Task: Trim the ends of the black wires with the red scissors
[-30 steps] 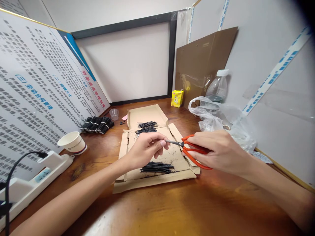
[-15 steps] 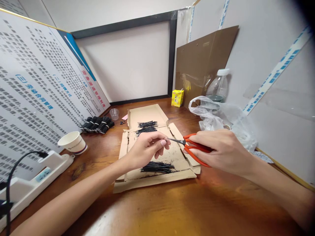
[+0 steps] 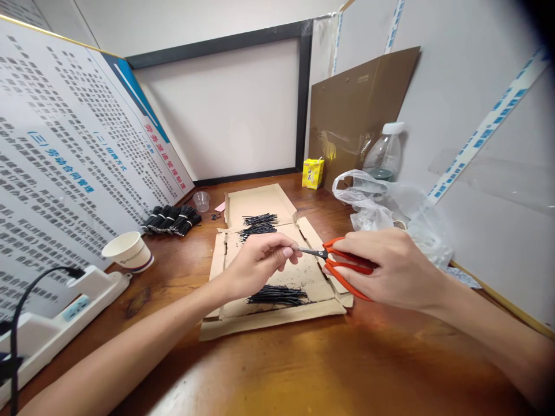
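My right hand (image 3: 392,266) grips a pair of scissors (image 3: 347,263) by their red-orange handles. The dark blades point left and their tips meet the fingertips of my left hand (image 3: 264,260). Those fingers are pinched together; whatever lies between them is too small or hidden to name. Both hands hover over an unfolded cardboard box (image 3: 277,320). On the cardboard, a pile of short black wires (image 3: 277,295) lies below my left hand, and another pile of black wires (image 3: 259,225) lies beyond it. Small dark scraps are scattered on the cardboard between them.
At the left stand a paper cup (image 3: 128,252), a white power strip (image 3: 65,326) and tied bundles of black wires (image 3: 171,220). A small clear cup (image 3: 202,201) is behind them. A yellow drink box (image 3: 313,174), a plastic bottle (image 3: 385,153) and a clear plastic bag (image 3: 390,208) stand to the right.
The scissors' tips have shifted slightly left, closer against my left fingertips, and the lower handle has dropped a little. My left fingers have curled in slightly. The wire piles look unchanged.
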Demonstrator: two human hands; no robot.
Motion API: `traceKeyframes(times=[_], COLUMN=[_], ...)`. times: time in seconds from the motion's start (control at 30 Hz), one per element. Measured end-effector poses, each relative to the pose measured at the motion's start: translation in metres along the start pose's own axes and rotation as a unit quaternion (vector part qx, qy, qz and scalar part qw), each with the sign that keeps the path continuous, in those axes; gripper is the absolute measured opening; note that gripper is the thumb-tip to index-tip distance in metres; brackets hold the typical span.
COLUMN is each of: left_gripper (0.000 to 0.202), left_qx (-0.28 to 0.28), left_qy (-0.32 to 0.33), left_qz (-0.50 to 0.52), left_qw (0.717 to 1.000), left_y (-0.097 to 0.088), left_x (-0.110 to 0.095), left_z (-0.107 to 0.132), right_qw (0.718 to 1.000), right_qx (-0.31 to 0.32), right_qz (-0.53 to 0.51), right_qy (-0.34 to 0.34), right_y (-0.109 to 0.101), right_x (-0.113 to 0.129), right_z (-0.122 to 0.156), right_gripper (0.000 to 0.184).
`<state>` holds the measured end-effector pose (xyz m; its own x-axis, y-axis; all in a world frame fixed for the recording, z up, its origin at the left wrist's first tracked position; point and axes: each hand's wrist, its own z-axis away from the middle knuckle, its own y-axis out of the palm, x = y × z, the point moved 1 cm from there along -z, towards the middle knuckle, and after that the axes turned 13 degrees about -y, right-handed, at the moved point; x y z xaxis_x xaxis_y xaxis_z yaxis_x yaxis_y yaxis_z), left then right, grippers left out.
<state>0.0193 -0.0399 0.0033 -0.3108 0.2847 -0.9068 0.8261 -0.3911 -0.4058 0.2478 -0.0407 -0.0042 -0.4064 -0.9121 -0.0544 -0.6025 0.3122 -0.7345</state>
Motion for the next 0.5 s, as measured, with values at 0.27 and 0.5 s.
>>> traceKeyframes(times=[0.27, 0.5], left_gripper=[0.019, 0.018], left_qx=[-0.006, 0.001], left_qy=[-0.013, -0.016], left_qz=[-0.026, -0.014], left_qw=[1.0, 1.0], left_y=[0.0009, 0.0007], left_x=[-0.0012, -0.0004], left_z=[0.0008, 0.0008], right_qw=[1.0, 1.0], right_qx=[0.01, 0.009], right_qz=[-0.004, 0.003], right_qy=[-0.008, -0.012], right_y=[0.0005, 0.0002], right_x=[0.0002, -0.0001], right_z=[-0.0021, 0.0003], right_gripper=[0.016, 0.022])
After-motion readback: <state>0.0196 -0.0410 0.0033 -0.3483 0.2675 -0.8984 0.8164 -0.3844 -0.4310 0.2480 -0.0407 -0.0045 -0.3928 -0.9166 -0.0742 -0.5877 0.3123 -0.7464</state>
